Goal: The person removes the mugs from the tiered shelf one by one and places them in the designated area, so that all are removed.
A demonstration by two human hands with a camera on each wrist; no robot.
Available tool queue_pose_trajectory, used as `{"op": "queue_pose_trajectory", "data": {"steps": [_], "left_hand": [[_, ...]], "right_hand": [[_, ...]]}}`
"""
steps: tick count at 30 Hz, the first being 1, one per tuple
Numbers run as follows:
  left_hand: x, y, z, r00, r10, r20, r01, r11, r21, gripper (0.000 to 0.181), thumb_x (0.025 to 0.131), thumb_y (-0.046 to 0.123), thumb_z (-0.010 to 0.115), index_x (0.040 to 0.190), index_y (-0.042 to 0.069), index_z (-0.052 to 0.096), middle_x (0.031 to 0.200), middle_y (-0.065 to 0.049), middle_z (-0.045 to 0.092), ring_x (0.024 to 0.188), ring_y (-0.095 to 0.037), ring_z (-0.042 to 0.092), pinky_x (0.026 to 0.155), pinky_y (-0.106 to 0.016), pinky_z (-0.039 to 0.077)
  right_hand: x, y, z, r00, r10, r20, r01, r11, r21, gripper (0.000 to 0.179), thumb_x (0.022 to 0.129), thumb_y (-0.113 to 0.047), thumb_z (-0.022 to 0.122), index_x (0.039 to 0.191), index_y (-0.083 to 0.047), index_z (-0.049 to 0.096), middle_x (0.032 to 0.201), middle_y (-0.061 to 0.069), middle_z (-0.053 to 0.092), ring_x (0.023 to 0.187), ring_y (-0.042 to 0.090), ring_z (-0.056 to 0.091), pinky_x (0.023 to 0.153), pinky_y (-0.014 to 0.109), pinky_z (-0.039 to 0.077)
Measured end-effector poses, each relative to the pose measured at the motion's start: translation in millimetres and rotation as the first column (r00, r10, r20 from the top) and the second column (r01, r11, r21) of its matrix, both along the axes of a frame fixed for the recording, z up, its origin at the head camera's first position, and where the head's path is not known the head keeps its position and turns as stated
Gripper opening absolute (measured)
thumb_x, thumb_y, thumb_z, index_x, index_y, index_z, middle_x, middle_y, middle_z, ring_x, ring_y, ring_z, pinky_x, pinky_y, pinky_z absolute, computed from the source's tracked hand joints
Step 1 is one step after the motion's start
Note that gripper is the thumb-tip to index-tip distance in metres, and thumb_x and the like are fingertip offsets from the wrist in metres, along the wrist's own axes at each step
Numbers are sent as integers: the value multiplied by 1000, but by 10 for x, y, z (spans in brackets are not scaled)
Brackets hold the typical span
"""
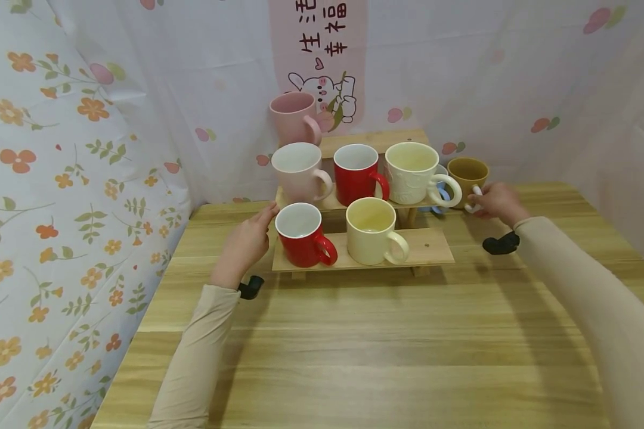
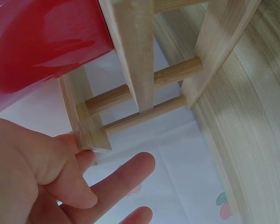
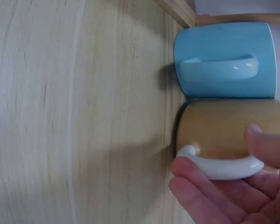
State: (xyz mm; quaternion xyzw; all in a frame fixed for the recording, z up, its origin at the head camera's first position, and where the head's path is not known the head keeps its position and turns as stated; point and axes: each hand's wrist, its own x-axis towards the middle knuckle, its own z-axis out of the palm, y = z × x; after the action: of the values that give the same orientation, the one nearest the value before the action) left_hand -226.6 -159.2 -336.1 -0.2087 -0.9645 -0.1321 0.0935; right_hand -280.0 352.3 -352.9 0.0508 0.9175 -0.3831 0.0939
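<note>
My right hand (image 1: 500,201) holds a brown mug (image 1: 463,189) by its white handle (image 3: 226,169), fingers curled under it and thumb against the mug's side. The mug sits on the table at the right of a wooden tiered rack (image 1: 432,249). Close beside it stands a light blue mug (image 3: 219,44), mostly hidden in the head view. At the rack's left end, my left hand (image 1: 248,239) touches the edge of a shelf with its fingertips, other fingers extended. Nearest to that hand is a red mug (image 1: 299,244) on the front tier.
A pale yellow mug (image 1: 366,241) shares the front tier. Along the middle tier stand a pale pink mug (image 1: 296,179), another red mug (image 1: 352,179) and an embossed cream mug (image 1: 408,182). A pink mug (image 1: 290,128) tops the rack. Patterned cloth (image 1: 204,89) hangs behind the wooden table (image 1: 386,351).
</note>
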Motion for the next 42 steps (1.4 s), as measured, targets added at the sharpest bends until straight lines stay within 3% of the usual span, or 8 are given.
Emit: {"op": "queue_pose_trajectory", "data": {"steps": [7, 13, 19, 22, 32, 42], "left_hand": [[-8, 2, -2, 1000, 5, -10, -5, 1000, -1, 55, 86, -8, 48, 140, 7, 48, 144, -9, 49, 90, -37, 66, 68, -46, 54], [-5, 2, -6, 1000, 0, -13, 0, 1000, 3, 56, 85, -8, 48, 139, 6, 48, 144, -10, 49, 90, -38, 66, 68, -47, 53], [0, 8, 4, 1000, 5, -14, -5, 1000, 5, 54, 86, -8, 47, 138, 5, 49, 144, -10, 48, 94, -39, 66, 71, -49, 53], [8, 11, 9, 1000, 19, 1, -19, 1000, 1, 54, 86, -7, 46, 139, 6, 48, 145, -9, 47, 95, -40, 65, 69, -49, 53], [-19, 7, -1, 1000, 24, 7, -24, 1000, -7, 55, 86, -7, 46, 140, 7, 47, 145, -8, 47, 93, -40, 65, 68, -48, 53], [-6, 12, 9, 999, 30, 34, -30, 999, -21, 57, 86, -7, 47, 141, 7, 46, 146, -9, 46, 96, -41, 64, 73, -50, 53]], "right_hand": [[-9, 40, 96, 994, 86, 68, -88, 996, 22, 53, 98, -34, 49, 109, 18, 49, 87, 16, 62, 69, 21, 69, 68, 38, 58], [7, 29, 143, 993, 74, 96, -75, 997, 14, 57, 97, -36, 49, 110, 19, 51, 91, 18, 61, 68, 22, 69, 68, 40, 58], [65, 63, 230, 996, 47, 78, -51, 998, 41, 67, 99, -34, 44, 124, 27, 39, 103, 40, 56, 68, 27, 70, 68, 42, 58], [83, 81, 298, 995, 48, 83, -53, 997, 53, 69, 99, -34, 43, 127, 28, 34, 111, 45, 51, 69, 30, 70, 66, 42, 58], [72, 112, 500, 992, 81, 97, -87, 994, 60, 66, 98, -35, 46, 129, 23, 36, 98, 33, 61, 68, 28, 70, 63, 39, 58], [97, 22, 706, 991, 94, 94, -99, 994, 46, 63, 98, -32, 46, 131, 21, 38, 84, 13, 68, 67, 26, 70, 62, 37, 58]]}}
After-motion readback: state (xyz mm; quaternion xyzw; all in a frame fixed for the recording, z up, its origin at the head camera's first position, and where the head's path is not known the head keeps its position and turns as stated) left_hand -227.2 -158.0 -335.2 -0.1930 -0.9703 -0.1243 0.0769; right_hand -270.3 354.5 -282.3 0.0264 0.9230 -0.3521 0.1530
